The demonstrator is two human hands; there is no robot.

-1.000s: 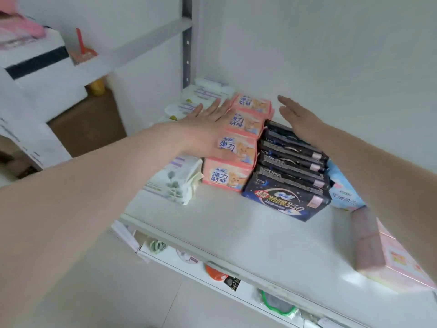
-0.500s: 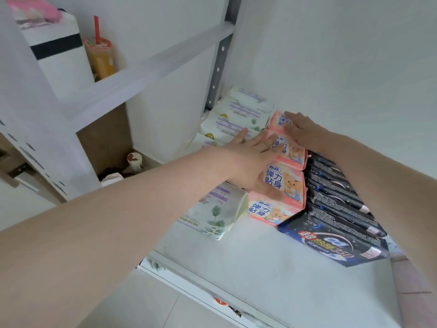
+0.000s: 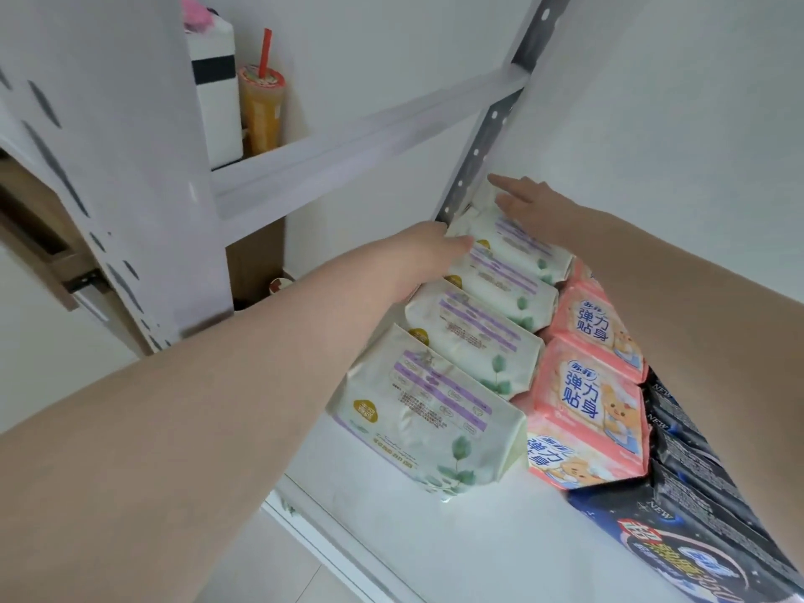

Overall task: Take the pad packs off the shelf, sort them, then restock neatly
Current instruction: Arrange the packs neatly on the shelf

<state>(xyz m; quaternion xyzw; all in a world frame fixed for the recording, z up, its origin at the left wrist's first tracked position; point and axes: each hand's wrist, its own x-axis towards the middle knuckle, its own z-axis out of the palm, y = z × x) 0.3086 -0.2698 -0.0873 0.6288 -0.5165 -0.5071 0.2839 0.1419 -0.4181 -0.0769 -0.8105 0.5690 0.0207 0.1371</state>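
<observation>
Three rows of pad packs lie overlapped on the white shelf (image 3: 435, 528). The left row is several cream packs with purple print and green leaves (image 3: 435, 411). The middle row is pink packs (image 3: 591, 393), and the right row is dark navy packs (image 3: 696, 515). My left hand (image 3: 428, 252) lies flat against the left side of the rearmost cream packs, fingers straight. My right hand (image 3: 528, 204) rests flat on top of the rearmost cream pack, fingers stretched toward the back corner. Neither hand grips anything.
A perforated grey upright (image 3: 483, 137) stands at the shelf's back left corner, with a white crossbar (image 3: 348, 141) running left from it. Beyond it are a drink cup with a red straw (image 3: 261, 106) and a white box (image 3: 217, 106). A white wall backs the shelf.
Both hands have moved left from the pink and navy rows to the rear of the cream row. The view has swung left and closer.
</observation>
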